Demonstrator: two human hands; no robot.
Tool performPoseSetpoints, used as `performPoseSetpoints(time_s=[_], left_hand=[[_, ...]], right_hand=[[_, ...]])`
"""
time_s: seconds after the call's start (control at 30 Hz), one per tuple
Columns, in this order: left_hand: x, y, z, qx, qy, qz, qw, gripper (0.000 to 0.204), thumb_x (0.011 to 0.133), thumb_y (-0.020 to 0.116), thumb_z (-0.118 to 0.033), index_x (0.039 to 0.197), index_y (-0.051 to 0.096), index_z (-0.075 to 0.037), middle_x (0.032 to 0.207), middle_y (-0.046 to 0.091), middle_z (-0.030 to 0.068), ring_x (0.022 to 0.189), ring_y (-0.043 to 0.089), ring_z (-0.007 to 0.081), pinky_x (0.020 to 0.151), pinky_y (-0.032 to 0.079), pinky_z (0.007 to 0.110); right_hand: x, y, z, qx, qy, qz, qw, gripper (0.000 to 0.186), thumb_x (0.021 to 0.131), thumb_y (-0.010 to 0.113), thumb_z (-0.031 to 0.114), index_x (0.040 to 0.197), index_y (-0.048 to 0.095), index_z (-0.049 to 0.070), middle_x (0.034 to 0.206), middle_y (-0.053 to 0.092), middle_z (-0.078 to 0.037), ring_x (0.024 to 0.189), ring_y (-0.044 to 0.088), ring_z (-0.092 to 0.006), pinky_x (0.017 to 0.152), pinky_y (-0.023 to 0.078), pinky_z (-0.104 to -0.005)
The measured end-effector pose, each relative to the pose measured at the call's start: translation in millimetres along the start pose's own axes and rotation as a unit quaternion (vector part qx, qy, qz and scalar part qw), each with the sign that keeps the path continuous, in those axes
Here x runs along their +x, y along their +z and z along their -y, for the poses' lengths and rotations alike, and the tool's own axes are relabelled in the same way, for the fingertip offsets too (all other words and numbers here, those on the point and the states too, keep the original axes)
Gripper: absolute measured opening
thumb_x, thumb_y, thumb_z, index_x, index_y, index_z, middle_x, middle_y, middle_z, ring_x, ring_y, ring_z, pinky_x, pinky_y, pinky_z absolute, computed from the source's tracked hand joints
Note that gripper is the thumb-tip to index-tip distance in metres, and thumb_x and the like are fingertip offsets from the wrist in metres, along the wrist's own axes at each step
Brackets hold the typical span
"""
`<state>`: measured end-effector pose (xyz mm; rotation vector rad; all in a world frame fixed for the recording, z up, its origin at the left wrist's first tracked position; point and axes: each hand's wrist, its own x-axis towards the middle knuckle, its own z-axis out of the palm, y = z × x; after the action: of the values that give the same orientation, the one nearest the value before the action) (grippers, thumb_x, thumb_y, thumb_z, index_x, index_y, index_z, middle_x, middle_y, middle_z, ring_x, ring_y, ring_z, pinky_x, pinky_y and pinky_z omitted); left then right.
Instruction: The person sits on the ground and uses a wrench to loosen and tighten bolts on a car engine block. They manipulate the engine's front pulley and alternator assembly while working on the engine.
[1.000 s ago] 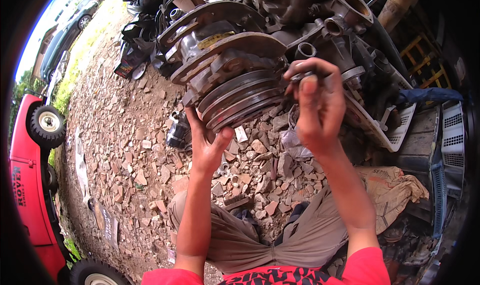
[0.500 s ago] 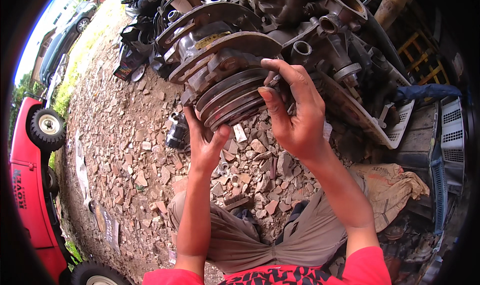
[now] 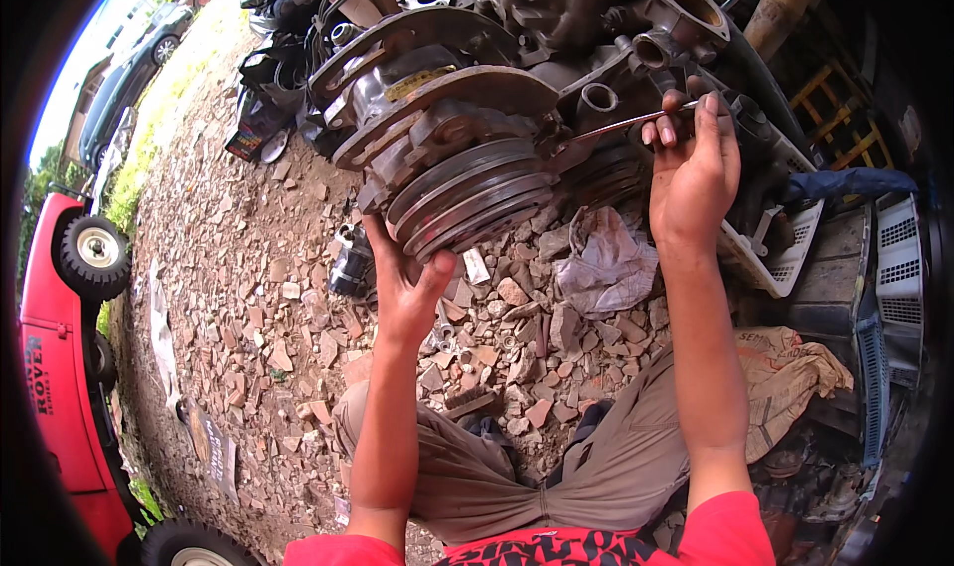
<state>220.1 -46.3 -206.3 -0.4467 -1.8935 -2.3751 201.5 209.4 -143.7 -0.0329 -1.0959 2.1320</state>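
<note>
A dirty, compressor-like compressor body (image 3: pixel 417 74) with two rusty curved brackets (image 3: pixel 477 87) stands in front of me. On its near side is a dark grooved pulley (image 3: pixel 472 193). My left hand (image 3: pixel 405 290) grips the pulley's lower left edge, its thumb underneath and its other fingers partly hidden behind. My right hand (image 3: pixel 696 183), palm up, is closed on a slim metal rod-like tool (image 3: pixel 618 127). The tool's far end reaches the bracket area just right of the pulley; its tip is too dark to make out.
Greasy engine parts (image 3: pixel 596 14) crowd the far side. A crumpled pale cloth (image 3: pixel 608 263), a dark small part (image 3: pixel 350 261) and a brush (image 3: pixel 470 404) lie on the stony ground. White crates (image 3: pixel 899 258) and a sack (image 3: pixel 785 387) are at right; a red vehicle (image 3: pixel 70 367) is at left.
My right hand has moved right, away from the pulley's edge, and the slim tool now shows along its length. My left hand keeps its place on the pulley.
</note>
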Motion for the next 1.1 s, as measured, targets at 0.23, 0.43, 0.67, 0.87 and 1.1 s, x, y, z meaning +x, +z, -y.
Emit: performPoseSetpoints(time_s=[0.23, 0.43, 0.67, 0.87, 1.1], left_hand=[[-1.6, 0.6, 1.7, 0.002, 0.005, -0.007, 1.0, 0.112, 0.076, 0.079, -0.047, 0.148, 0.005, -0.003, 0.138, 0.04, 0.0156, 0.127, 0.042, 0.025, 0.108, 0.032, 0.038], [-0.9, -2.8, 3.2, 0.02, 0.007, -0.002, 1.0, 0.111, 0.078, 0.077, -0.047, 0.147, 0.004, -0.001, 0.139, 0.038, 0.016, 0.128, 0.041, 0.0252, 0.108, 0.032, 0.038], [-0.5, -0.9, -0.3, 0.016, 0.005, 0.009, 1.0, 0.107, 0.078, 0.077, -0.048, 0.146, 0.009, -0.002, 0.137, 0.041, 0.0153, 0.126, 0.042, 0.0246, 0.107, 0.032, 0.037], [-0.5, -0.8, 1.0, 0.01, 0.01, 0.002, 1.0, 0.107, 0.077, 0.079, -0.047, 0.146, 0.01, -0.003, 0.136, 0.042, 0.0148, 0.125, 0.043, 0.0241, 0.107, 0.033, 0.038], [-0.5, -0.9, 0.9, -0.001, 0.007, 0.002, 1.0, 0.107, 0.076, 0.079, -0.045, 0.146, 0.01, -0.004, 0.136, 0.041, 0.0146, 0.126, 0.043, 0.0248, 0.107, 0.033, 0.038]], right_hand=[[5.6, -5.6, -4.3, -0.065, -0.061, 0.009, 0.996, 0.021, 0.102, 0.047, 0.021, 0.108, 0.054, 0.002, 0.087, 0.057, -0.006, 0.067, 0.046, -0.0092, 0.069, 0.047, -0.0287], [6.4, -5.4, -3.0, -0.038, -0.029, -0.003, 0.999, 0.019, 0.101, 0.048, 0.02, 0.106, 0.054, 0.002, 0.088, 0.058, -0.008, 0.067, 0.046, -0.0097, 0.069, 0.047, -0.0295], [5.7, -5.9, -1.6, -0.038, -0.011, 0.001, 0.999, 0.02, 0.1, 0.047, 0.018, 0.109, 0.055, 0.002, 0.091, 0.059, -0.011, 0.069, 0.047, -0.0119, 0.072, 0.047, -0.0305], [7.5, -5.7, 1.0, -0.035, 0.003, -0.01, 0.999, 0.022, 0.099, 0.048, 0.018, 0.108, 0.056, 0.0, 0.09, 0.059, -0.011, 0.069, 0.048, -0.0126, 0.072, 0.047, -0.0316], [7.7, -5.1, 3.5, -0.044, 0.035, -0.023, 0.998, 0.023, 0.099, 0.047, 0.017, 0.108, 0.056, -0.002, 0.091, 0.06, -0.012, 0.069, 0.048, -0.0134, 0.074, 0.048, -0.0321]])
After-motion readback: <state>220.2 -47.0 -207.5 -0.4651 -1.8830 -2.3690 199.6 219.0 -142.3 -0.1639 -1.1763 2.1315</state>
